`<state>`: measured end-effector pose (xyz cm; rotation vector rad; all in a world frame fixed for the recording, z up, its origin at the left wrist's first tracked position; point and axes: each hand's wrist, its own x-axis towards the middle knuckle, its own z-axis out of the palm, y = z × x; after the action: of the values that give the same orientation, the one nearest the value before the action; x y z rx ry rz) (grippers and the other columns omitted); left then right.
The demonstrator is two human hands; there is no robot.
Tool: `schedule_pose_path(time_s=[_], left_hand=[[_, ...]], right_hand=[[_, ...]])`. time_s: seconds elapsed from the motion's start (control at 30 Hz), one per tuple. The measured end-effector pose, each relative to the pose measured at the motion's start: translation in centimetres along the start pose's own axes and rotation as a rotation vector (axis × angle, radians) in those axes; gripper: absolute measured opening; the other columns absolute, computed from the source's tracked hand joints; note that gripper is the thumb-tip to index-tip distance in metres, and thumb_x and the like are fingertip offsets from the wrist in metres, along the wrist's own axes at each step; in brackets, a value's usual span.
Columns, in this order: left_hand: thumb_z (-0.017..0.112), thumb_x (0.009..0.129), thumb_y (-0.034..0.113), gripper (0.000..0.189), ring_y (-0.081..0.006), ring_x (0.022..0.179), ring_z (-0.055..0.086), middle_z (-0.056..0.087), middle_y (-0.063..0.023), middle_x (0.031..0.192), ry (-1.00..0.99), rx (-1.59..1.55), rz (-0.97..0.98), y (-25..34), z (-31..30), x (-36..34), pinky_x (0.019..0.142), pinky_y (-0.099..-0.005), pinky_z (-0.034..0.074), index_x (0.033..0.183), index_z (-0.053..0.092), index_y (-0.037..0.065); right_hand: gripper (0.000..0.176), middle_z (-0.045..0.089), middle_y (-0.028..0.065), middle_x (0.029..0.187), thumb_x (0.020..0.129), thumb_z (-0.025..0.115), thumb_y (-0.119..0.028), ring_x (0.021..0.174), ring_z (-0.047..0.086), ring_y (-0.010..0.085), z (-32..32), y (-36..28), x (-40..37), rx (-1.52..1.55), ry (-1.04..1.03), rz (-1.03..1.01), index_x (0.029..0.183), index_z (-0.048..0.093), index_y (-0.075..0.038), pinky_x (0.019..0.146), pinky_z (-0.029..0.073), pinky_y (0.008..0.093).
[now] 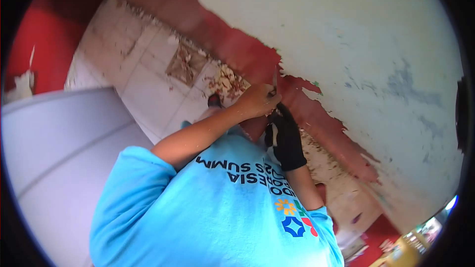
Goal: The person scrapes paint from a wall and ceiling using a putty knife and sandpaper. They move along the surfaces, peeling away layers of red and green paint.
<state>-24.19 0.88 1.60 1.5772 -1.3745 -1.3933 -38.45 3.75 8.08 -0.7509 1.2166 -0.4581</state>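
Observation:
A narrow metal blade of a scraper (275,76) points up toward the wall, its dark handle mostly covered by fingers. My left hand (257,101), bare, is closed around the tool near the base of the blade. Just below it, my right hand (287,138) wears a black glove with a light patch; its curled fingers meet the left hand at the handle, which they largely hide. Behind the blade, the wall (356,44) shows a pale surface with a ragged border of red paint (247,52) along its lower part.
Paint flakes (227,83) lie heaped on the pale tiled floor (148,76) along the wall base, near a brown square tile (186,64). A light grey panel-like surface (64,143) stands at the left. Cluttered items (413,242) sit at lower right.

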Motion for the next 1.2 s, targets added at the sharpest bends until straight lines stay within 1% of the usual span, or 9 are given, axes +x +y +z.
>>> schedule_pose_path(time_s=[0.07, 0.2, 0.27, 0.47, 0.63, 0.77, 0.9, 1.1, 1.2], left_hand=[[0.062, 0.083, 0.032, 0.036, -0.0197, 0.066, 0.061, 0.064, -0.0126, 0.078, -0.151, -0.074, -0.017, -0.2, -2.6, 0.3, 0.061, -0.0335, 0.047, 0.094, 0.06, -0.003], [0.064, 0.083, 0.034, 0.047, -0.0128, 0.069, 0.059, 0.063, -0.0091, 0.092, -0.237, -0.229, -0.289, 0.9, -7.4, 0.1, 0.061, -0.0278, 0.048, 0.11, 0.054, -0.002], [0.064, 0.083, 0.034, 0.05, -0.0135, 0.072, 0.059, 0.063, -0.01, 0.096, -0.331, -0.324, -0.446, 1.8, -8.6, 0.4, 0.061, -0.0269, 0.049, 0.114, 0.052, -0.003], [0.062, 0.085, 0.031, 0.038, -0.0173, 0.076, 0.063, 0.063, -0.0091, 0.093, -0.378, -0.609, -0.618, 3.0, -8.4, 0.6, 0.066, -0.0289, 0.052, 0.108, 0.055, 0.002], [0.061, 0.085, 0.037, 0.037, -0.0153, 0.08, 0.06, 0.061, -0.0065, 0.09, -0.605, -0.549, -0.716, 2.0, -9.8, 2.5, 0.072, -0.0297, 0.049, 0.105, 0.055, 0.006], [0.058, 0.086, 0.038, 0.032, -0.0143, 0.075, 0.06, 0.062, -0.0036, 0.085, -0.654, -0.408, -0.612, 0.2, -10.6, 5.2, 0.068, -0.0283, 0.048, 0.101, 0.058, 0.01], [0.054, 0.09, 0.03, 0.023, -0.0094, 0.067, 0.057, 0.06, 0.0006, 0.078, -0.797, -0.457, -0.656, -0.4, -10.9, 7.3, 0.059, -0.0241, 0.046, 0.102, 0.059, 0.011], [0.049, 0.094, 0.025, 0.021, -0.0088, 0.066, 0.057, 0.059, 0.0006, 0.079, -0.884, -0.576, -0.602, -1.5, -10.6, 7.6, 0.06, -0.0242, 0.047, 0.105, 0.059, 0.01], [0.049, 0.094, 0.026, 0.022, -0.0125, 0.071, 0.06, 0.061, -0.0032, 0.084, -1.055, -0.656, -0.495, -2.4, -10.3, 8.7, 0.068, -0.028, 0.051, 0.104, 0.058, 0.01]], right_hand=[[0.028, 0.053, 0.0033, 0.08, 0.093, 0.042, -0.019, 0.063, 0.048, 0.0105, 1.8, 0.7, -0.4, 0.13, -0.002, -0.054, 0.118, 0.045, -0.006, 0.051, 0.037, 0.0229], [0.017, 0.052, 0.0026, 0.087, 0.095, 0.041, -0.022, 0.065, 0.046, 0.0114, 5.3, 0.9, -1.2, 1.116, -0.179, 0.033, 0.107, 0.046, -0.011, 0.054, 0.038, 0.0221], [0.02, 0.051, 0.0047, 0.096, 0.094, 0.043, -0.024, 0.069, 0.047, 0.0121, 7.0, 1.0, -1.3, 0.343, -0.03, -0.318, 0.11, 0.043, -0.011, 0.056, 0.04, 0.0229], [0.028, 0.047, 0.0049, 0.097, 0.095, 0.036, -0.029, 0.069, 0.048, 0.0136, 10.0, -1.7, -0.7, 1.14, -0.037, -0.1, 0.119, 0.039, -0.016, 0.053, 0.042, 0.0269], [0.04, 0.048, 0.0014, 0.078, 0.094, 0.037, -0.026, 0.054, 0.044, 0.0113, 13.9, -0.7, 2.0, 1.086, 0.195, -0.227, 0.133, 0.033, -0.021, 0.04, 0.036, 0.0254], [0.028, 0.048, 0.0024, 0.069, 0.091, 0.037, -0.02, 0.046, 0.044, 0.0098, 16.8, -2.7, 3.9, 1.128, 0.558, -0.387, 0.117, 0.046, -0.014, 0.034, 0.033, 0.0233], [0.036, 0.046, 0.0028, 0.054, 0.09, 0.037, -0.019, 0.036, 0.042, 0.0115, 16.8, -3.7, 4.9, 1.194, 0.585, -0.317, 0.124, 0.045, -0.01, 0.031, 0.032, 0.0244], [0.036, 0.049, 0.0038, 0.055, 0.091, 0.035, -0.018, 0.036, 0.043, 0.0126, 19.2, -2.3, 8.4, 0.917, 0.933, -0.501, 0.124, 0.046, -0.008, 0.032, 0.034, 0.025], [0.045, 0.05, 0.0044, 0.056, 0.091, 0.036, -0.017, 0.038, 0.045, 0.0126, 17.8, -2.2, 8.3, 1.167, 0.668, -0.47, 0.136, 0.036, -0.009, 0.034, 0.037, 0.0244]])
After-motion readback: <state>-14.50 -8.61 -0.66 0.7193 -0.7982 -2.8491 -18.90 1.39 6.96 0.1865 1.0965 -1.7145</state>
